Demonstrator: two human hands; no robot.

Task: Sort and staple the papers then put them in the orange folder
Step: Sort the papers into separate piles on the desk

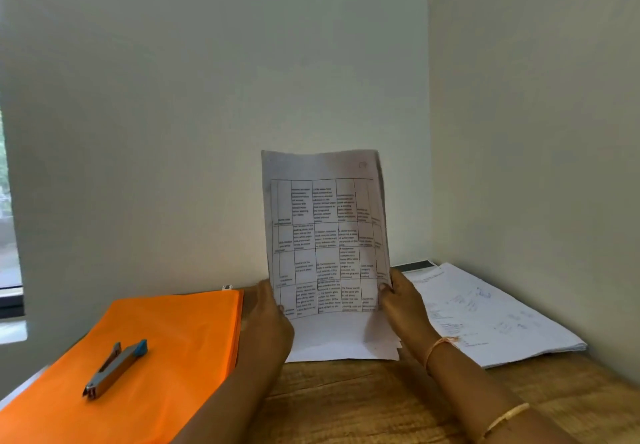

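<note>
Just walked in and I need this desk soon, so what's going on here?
A person holds a printed table page upright, left hand and right hand gripping its lower edges, above a small white stack on the wooden desk. The stapler lies on the orange folder at left; another paper pile sits at right.

Orange folder (156, 332), white gridded sheet (325, 232), blue-tipped grey stapler (116, 369).

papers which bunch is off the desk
The table-printed sheets, held upright by left hand and right hand; the blank stack and the right-hand pile lie flat.
</note>
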